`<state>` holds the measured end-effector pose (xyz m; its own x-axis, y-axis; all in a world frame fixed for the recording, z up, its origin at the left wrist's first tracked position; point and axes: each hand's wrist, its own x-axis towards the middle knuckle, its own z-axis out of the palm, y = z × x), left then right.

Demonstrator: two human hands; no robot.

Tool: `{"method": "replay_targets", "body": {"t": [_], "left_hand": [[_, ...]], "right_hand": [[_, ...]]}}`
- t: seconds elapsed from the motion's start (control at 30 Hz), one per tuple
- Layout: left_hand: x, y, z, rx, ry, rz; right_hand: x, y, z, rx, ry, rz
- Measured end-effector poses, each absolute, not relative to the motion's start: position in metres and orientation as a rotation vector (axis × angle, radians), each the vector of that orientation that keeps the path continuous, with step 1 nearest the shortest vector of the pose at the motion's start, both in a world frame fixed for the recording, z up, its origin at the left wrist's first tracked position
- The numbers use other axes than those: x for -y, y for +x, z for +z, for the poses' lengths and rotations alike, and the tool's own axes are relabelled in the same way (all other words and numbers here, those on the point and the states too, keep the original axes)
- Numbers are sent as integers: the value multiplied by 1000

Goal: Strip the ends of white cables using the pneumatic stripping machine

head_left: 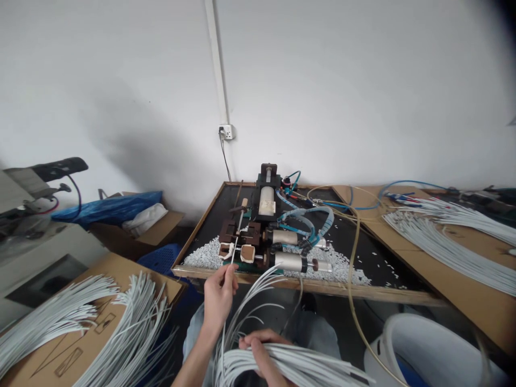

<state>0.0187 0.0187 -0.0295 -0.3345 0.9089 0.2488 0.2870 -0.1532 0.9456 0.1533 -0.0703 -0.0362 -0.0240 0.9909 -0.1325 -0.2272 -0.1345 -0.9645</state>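
Observation:
Between the fingertips of my left hand (221,293) is a single white cable (233,257), pinched near the front edge of the table. Its far end runs up between the jaws of a pneumatic wire stripping machine (252,232), beside two pale-faced clamp blocks (247,253). Lower down, my right hand (266,346) is closed around a thick bundle of white cables (302,361) over my lap. Several loose ends of the bundle fan upward between my hands. Short white insulation scraps (338,267) lie around the machine.
Cut white cables lie on cardboard at left (124,328) and right (467,247). A white bucket (431,328) stands at lower right. A yellowish hose (355,258) hangs over the wooden table edge (387,293). Blue air tubes (322,215) loop beside the metal cylinders.

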Motion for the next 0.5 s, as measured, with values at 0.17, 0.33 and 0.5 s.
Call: {"method": "replay_targets", "body": {"t": [0.17,0.33,0.5], "left_hand": [[-26,20,-37,-1614,1342,1566],[-27,21,-38,-1611,1316,1538],[-27,20,-36,-1607,1307,1537]], "right_hand": [[65,160,-45,1045,-1053,1388],[64,157,-51,1000,-1081,1387],[65,156,-53,1034,-1111,1379]]}}
